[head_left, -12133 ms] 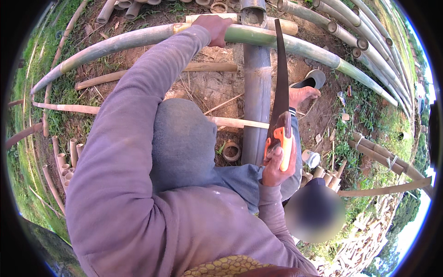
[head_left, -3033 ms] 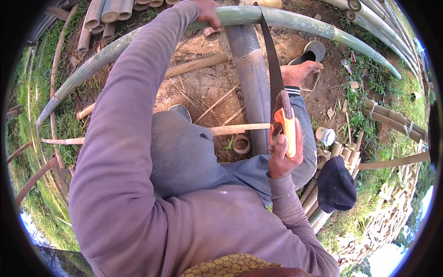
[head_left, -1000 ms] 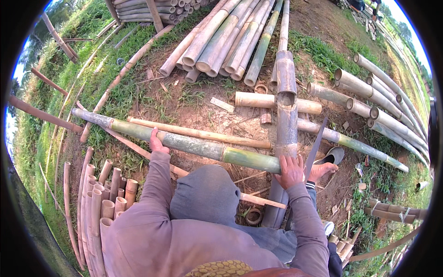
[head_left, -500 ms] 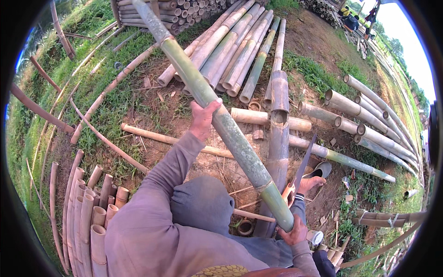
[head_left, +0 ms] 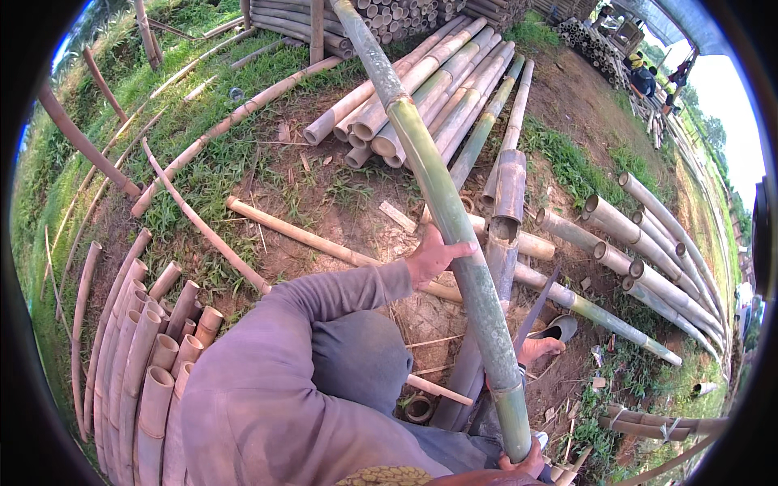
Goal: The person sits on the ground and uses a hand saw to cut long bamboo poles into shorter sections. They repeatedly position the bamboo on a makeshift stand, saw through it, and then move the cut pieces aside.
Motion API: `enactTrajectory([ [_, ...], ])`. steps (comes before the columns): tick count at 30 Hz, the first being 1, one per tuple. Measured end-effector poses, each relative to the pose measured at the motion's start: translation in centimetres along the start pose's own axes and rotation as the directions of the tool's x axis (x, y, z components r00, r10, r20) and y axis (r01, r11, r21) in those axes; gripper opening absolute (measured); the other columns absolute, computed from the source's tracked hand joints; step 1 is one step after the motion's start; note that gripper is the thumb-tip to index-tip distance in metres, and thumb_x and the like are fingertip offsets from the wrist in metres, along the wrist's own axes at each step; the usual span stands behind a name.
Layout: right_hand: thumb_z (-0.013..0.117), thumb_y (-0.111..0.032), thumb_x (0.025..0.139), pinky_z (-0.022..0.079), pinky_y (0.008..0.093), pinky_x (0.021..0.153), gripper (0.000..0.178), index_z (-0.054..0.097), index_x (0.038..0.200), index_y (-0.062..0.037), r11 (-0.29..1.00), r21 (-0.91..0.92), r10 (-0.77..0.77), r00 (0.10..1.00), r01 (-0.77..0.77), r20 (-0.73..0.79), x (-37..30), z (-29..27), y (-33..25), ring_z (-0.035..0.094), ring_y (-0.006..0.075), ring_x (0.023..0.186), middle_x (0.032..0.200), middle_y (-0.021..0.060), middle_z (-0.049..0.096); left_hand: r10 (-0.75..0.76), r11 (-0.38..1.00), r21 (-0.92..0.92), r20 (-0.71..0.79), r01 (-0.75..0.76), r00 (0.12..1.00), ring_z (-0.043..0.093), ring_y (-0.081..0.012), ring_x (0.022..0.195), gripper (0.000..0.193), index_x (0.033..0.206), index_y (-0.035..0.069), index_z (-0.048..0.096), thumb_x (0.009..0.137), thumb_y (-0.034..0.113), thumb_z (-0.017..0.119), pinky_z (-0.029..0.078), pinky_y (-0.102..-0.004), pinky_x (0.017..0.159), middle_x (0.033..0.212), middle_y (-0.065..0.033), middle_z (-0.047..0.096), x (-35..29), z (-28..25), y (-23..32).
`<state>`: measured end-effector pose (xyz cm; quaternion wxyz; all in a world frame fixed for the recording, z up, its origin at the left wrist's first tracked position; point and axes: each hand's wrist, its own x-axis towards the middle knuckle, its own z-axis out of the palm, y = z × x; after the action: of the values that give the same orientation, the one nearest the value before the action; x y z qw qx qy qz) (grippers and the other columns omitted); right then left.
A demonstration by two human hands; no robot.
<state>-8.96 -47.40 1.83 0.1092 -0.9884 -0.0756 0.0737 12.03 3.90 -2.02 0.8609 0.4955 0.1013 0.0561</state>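
Observation:
A long green-grey bamboo pole (head_left: 489, 324) slants across in front of me, from far upper left to near lower right. My left hand (head_left: 433, 257) grips it around the middle, thumb across the top. At its near end my right hand (head_left: 527, 463) is closed on the pole, partly hidden below it. Beneath runs a thick, weathered bamboo (head_left: 510, 178) with a notch cut into it. A saw (head_left: 538, 310) stands with its blade up beside my bare foot (head_left: 540, 350); the pole hides its handle.
Several cut bamboo poles (head_left: 454, 89) lie in a bundle ahead, and more (head_left: 648, 267) lie at the right. Short upright bamboo pieces (head_left: 154, 397) stand at the left. A sandal (head_left: 561, 327) lies by my foot. Stacked bamboo (head_left: 389, 18) and people (head_left: 644, 81) are farther back.
The pole has swung to a steeper slant, its far end moving right and its near end lower. Both hands have moved with it, and the saw's handle has gone out of sight.

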Motion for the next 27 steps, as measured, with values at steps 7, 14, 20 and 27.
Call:
enactTrajectory([
  [7,0.079,-0.028,0.086,0.058,0.0424,0.083,0.077,0.046,0.152,-0.0041,0.983,0.13,0.123,0.989,-0.133,0.083,-6.0,-3.6,-2.7,0.072,0.0375,0.094,0.108,0.0243,0.073,-0.069,0.992,0.111,0.092,0.059,0.993,0.058,-0.0286,0.122,0.084,0.142,-0.003,0.028,0.086,0.024,0.086,0.049,-0.0427,0.107,0.133,-0.0201,0.053,1.8,4.7,-5.2],
  [14,0.089,-0.023,0.075,0.057,0.042,0.09,0.073,0.055,0.135,0.0001,0.781,0.561,0.185,0.96,-0.275,0.212,-2.1,4.1,-8.5,0.072,0.0279,0.101,0.112,0.0195,0.072,-0.107,0.907,0.396,-0.119,0.146,0.987,0.062,-0.0275,0.118,0.077,0.137,-0.003,0.04,0.085,0.03,0.086,0.054,-0.042,0.099,0.135,-0.0173,0.056,12.4,5.7,-3.0],
  [20,0.085,-0.028,0.086,0.057,0.0371,0.084,0.057,0.06,0.127,0.0039,0.513,0.841,-0.013,0.978,-0.174,0.21,16.1,12.1,-22.7,0.07,0.0219,0.091,0.106,0.0126,0.072,-0.106,0.97,0.209,-0.095,0.124,0.99,0.051,-0.0298,0.136,0.079,0.154,0.004,0.037,0.096,0.045,0.072,0.043,-0.0503,0.11,0.146,-0.0166,0.052,11.8,-2.5,-3.9],
  [27,0.08,-0.035,0.089,0.055,0.0424,0.094,0.063,0.057,0.132,0.0044,0.432,0.888,0.006,0.985,-0.159,0.174,28.0,21.3,-33.8,0.07,0.031,0.107,0.116,0.0225,0.071,-0.546,0.836,0.18,0.175,0.519,0.819,0.06,-0.0332,0.131,0.081,0.159,0.008,0.028,0.1,0.045,0.07,0.057,-0.0477,0.101,0.146,-0.0183,0.054,-7.9,-13.2,-9.1],
])
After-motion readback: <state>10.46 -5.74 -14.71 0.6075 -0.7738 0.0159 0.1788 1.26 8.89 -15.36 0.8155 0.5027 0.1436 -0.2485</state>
